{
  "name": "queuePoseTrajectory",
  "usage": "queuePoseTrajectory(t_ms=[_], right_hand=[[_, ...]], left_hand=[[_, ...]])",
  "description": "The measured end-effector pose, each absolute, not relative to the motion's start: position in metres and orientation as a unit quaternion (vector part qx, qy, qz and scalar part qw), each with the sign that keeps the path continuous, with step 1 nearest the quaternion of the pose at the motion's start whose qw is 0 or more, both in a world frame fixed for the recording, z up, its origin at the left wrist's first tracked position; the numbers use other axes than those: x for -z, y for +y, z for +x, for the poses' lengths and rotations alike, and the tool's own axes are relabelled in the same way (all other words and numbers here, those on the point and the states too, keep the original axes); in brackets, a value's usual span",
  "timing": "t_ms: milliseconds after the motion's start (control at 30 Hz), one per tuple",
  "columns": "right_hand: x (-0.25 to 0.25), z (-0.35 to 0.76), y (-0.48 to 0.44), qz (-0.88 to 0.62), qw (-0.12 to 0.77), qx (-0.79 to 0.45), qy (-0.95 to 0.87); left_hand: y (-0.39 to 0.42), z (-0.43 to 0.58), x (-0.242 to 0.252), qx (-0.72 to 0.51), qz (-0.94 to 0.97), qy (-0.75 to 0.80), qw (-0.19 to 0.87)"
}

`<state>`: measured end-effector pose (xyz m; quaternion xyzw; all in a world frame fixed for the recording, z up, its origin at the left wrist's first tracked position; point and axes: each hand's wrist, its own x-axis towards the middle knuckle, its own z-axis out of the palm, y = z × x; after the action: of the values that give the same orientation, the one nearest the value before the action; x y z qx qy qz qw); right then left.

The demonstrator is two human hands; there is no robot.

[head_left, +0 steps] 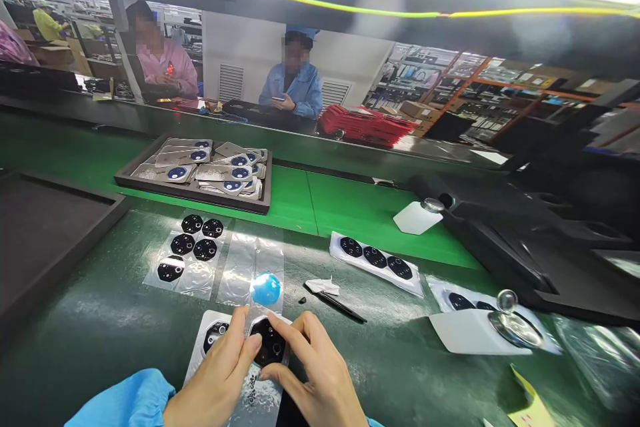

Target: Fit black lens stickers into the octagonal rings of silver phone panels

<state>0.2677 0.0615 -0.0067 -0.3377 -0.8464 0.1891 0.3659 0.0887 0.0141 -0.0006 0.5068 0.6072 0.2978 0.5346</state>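
Note:
Between my two hands is a black camera lens cover (273,341), roughly octagonal with small round holes. My left hand (213,377) pinches its left side, thumb on the face. The fingers of my right hand (320,373) close round its top and right edges. Beneath them lies a clear plastic sleeve (250,407) with dark handwriting. Another black cover (215,335) shows in the sleeve, partly behind my left hand. Just beyond my fingers sits a shiny blue film disc (266,288) on a clear sheet (235,267).
Several black covers (205,249) lie on film at left. A tray (193,197) holds bagged parts. Black tweezers (343,307) and a white wipe (323,285) lie ahead. White dispenser bottles (465,332) and a strip of covers (375,257) are right. Two people sit beyond the bench.

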Motion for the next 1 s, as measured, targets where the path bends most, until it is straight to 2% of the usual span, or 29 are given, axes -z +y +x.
queuePoseTrajectory(t_ms=[333,533,733,1000], right_hand=[[0.004,0.271,0.061,-0.308,0.371,-0.239,-0.843],[0.007,0.270,0.060,-0.299,0.383,-0.227,-0.845],[0.017,0.269,0.060,-0.291,0.404,-0.196,-0.845],[-0.001,0.272,0.067,-0.304,0.397,-0.207,-0.841]], left_hand=[[0.021,0.083,-0.013,-0.359,0.522,0.552,0.543],[0.022,0.085,-0.018,-0.374,0.505,0.531,0.568],[0.024,0.086,-0.014,-0.384,0.526,0.531,0.543],[0.025,0.085,-0.016,-0.385,0.532,0.537,0.529]])
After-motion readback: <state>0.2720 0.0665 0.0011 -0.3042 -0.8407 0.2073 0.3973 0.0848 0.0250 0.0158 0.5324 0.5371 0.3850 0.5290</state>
